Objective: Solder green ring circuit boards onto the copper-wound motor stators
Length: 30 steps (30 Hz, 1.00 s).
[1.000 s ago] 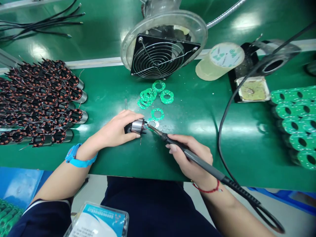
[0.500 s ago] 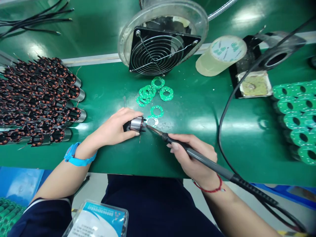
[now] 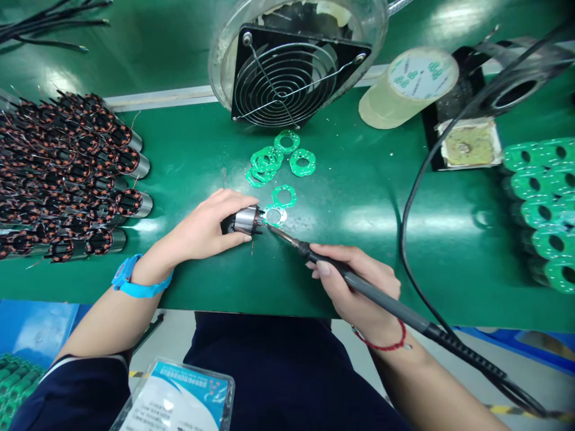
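My left hand (image 3: 215,224) is closed round a motor stator (image 3: 245,221), a short steel cylinder with black prongs and wire ends facing right. The stator lies on its side just above the green bench. In my right hand (image 3: 354,281) is a soldering iron (image 3: 372,290), gripped like a pen, its tip pointing up-left, close to the pronged end of the stator. Whether tip and prongs touch, I cannot tell. A pale ring-shaped circuit board (image 3: 282,214) lies right behind the tip. Several green ring boards (image 3: 302,163) lie loose farther back.
Rows of stators (image 3: 72,173) with copper windings stand at the left. A fan with a wire guard (image 3: 281,96) is at the back. Right of it are a tape roll (image 3: 399,90), a soldering stand with a sponge (image 3: 469,145) and stacked green-topped parts (image 3: 545,209). The iron's cable (image 3: 406,239) loops across the right.
The view has shifted slightly. The iron's tip has drawn back a little to the right from the stator's prongs. Both hands keep their hold.
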Motion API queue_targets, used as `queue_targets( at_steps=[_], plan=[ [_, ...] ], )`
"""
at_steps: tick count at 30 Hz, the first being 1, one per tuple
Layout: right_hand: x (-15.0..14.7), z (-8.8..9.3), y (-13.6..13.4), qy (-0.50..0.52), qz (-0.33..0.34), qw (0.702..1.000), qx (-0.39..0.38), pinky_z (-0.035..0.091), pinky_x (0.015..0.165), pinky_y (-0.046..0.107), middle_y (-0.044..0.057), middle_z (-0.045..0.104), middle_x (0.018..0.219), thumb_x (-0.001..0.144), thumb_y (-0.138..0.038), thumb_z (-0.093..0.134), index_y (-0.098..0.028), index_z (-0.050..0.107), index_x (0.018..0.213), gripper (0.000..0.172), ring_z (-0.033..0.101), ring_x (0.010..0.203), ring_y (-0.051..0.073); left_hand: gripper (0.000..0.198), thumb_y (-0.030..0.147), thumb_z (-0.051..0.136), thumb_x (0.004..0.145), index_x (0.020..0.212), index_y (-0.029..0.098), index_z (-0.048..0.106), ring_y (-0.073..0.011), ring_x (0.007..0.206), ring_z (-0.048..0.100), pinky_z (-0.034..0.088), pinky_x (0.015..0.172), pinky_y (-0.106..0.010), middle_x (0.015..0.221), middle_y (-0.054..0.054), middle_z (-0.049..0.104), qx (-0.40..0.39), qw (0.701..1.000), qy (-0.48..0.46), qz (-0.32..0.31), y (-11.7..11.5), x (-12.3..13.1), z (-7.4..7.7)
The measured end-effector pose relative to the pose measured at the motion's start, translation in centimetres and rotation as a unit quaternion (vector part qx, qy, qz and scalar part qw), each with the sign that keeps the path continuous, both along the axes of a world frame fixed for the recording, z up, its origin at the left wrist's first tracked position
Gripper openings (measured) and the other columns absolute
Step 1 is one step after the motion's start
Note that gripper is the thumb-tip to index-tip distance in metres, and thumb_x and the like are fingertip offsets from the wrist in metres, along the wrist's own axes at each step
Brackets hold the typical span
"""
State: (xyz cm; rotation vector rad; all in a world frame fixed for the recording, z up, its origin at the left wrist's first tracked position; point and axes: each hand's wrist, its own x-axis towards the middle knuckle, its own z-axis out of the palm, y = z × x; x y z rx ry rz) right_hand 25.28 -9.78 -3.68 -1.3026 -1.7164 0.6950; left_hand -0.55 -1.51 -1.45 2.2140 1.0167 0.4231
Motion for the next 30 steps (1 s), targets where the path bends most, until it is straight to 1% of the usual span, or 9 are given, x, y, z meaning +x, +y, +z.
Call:
queue_targets(
  at_steps=[6, 8, 10, 15, 18, 22, 24, 28, 30],
  plan=[
    [-0.7, 0.6, 0.1, -0.094, 0.048, 0.986, 0.13, 0.06, 0.058, 0.026, 0.002, 0.076, 0.079, 0.082, -0.012, 0.063, -0.022, 0.067, 0.099, 0.02, 0.071, 0.061, 0.015, 0.045, 0.023, 0.067, 0.085, 0.128, 0.017, 0.055, -0.0222, 0.109, 0.057, 0.048, 0.095, -0.039, 0.118, -0.009, 0.064, -0.002, 1.0, 0.006, 0.006, 0.0, 0.0, 0.1],
    [-1.0, 0.9, 0.0, -0.115, 0.069, 0.98, 0.148, 0.059, 0.057, 0.027, 0.001, 0.075, 0.076, 0.082, -0.011, 0.062, -0.023, 0.066, 0.102, 0.024, 0.069, 0.057, 0.015, 0.045, 0.024, 0.067, 0.085, 0.128, 0.018, 0.055, -0.0226, 0.109, 0.057, 0.048, 0.095, -0.039, 0.118, -0.009, 0.063, -0.007, 1.0, 0.01, 0.008, 0.0, 0.0, 0.1],
    [-1.0, 0.9, -0.2, -0.111, 0.071, 0.981, 0.142, 0.058, 0.055, 0.028, 0.001, 0.074, 0.075, 0.082, -0.011, 0.062, -0.023, 0.066, 0.104, 0.025, 0.068, 0.056, 0.016, 0.045, 0.025, 0.067, 0.085, 0.128, 0.019, 0.055, -0.0232, 0.109, 0.057, 0.048, 0.095, -0.04, 0.117, -0.008, 0.063, -0.009, 1.0, 0.008, 0.008, 0.0, 0.0, 0.1],
    [-0.1, 0.3, -0.6, -0.01, -0.009, 0.997, 0.08, 0.058, 0.058, 0.032, 0.005, 0.075, 0.091, 0.085, -0.015, 0.063, -0.025, 0.064, 0.116, 0.032, 0.07, 0.067, 0.018, 0.044, 0.024, 0.067, 0.085, 0.128, 0.018, 0.055, -0.0235, 0.109, 0.057, 0.047, 0.096, -0.04, 0.117, -0.009, 0.064, -0.01, 1.0, 0.014, 0.006, 0.0, 0.1, 0.1],
    [0.4, -0.2, -0.4, -0.008, -0.029, 0.997, 0.073, 0.059, 0.064, 0.034, 0.004, 0.075, 0.095, 0.085, -0.016, 0.065, -0.028, 0.063, 0.122, 0.039, 0.07, 0.071, 0.019, 0.045, 0.025, 0.067, 0.085, 0.128, 0.018, 0.055, -0.024, 0.111, 0.056, 0.047, 0.097, -0.041, 0.119, -0.009, 0.064, -0.015, 1.0, 0.016, 0.008, 0.0, 0.1, 0.3],
    [-0.2, -0.4, 0.4, -0.032, 0.017, 0.999, 0.037, 0.061, 0.075, 0.034, 0.004, 0.074, 0.112, 0.092, -0.018, 0.059, -0.03, 0.047, 0.142, 0.053, 0.074, 0.083, 0.019, 0.045, 0.023, 0.068, 0.084, 0.127, 0.017, 0.056, -0.0232, 0.109, 0.056, 0.047, 0.096, -0.039, 0.117, -0.009, 0.064, -0.019, 1.0, 0.007, 0.006, 0.0, 0.1, 0.2],
    [-0.8, -0.4, 1.1, -0.054, 0.051, 0.997, 0.011, 0.06, 0.079, 0.035, 0.004, 0.074, 0.112, 0.096, -0.02, 0.053, -0.029, 0.042, 0.145, 0.051, 0.074, 0.088, 0.019, 0.045, 0.021, 0.067, 0.084, 0.127, 0.014, 0.056, -0.023, 0.108, 0.056, 0.047, 0.096, -0.039, 0.117, -0.01, 0.064, -0.019, 1.0, 0.001, 0.006, 0.1, 0.0, -0.1],
    [-1.4, -0.3, 2.1, -0.157, 0.09, 0.983, 0.034, 0.058, 0.077, 0.041, 0.006, 0.075, 0.099, 0.097, -0.025, 0.048, -0.025, 0.062, 0.123, 0.03, 0.071, 0.088, 0.024, 0.046, 0.029, 0.068, 0.085, 0.128, 0.014, 0.057, -0.0253, 0.113, 0.056, 0.046, 0.1, -0.042, 0.12, -0.013, 0.064, -0.009, 1.0, -0.015, 0.011, -0.1, 0.1, -0.3],
    [-1.2, -1.2, 2.3, -0.173, 0.095, 0.978, 0.064, 0.056, 0.073, 0.045, 0.01, 0.073, 0.102, 0.095, -0.033, 0.049, -0.027, 0.064, 0.122, 0.032, 0.069, 0.087, 0.029, 0.047, 0.036, 0.067, 0.087, 0.128, 0.015, 0.057, -0.0244, 0.114, 0.057, 0.044, 0.103, -0.041, 0.121, -0.012, 0.064, -0.022, 1.0, -0.018, -0.001, -0.3, 0.3, -0.1]
  ],
)
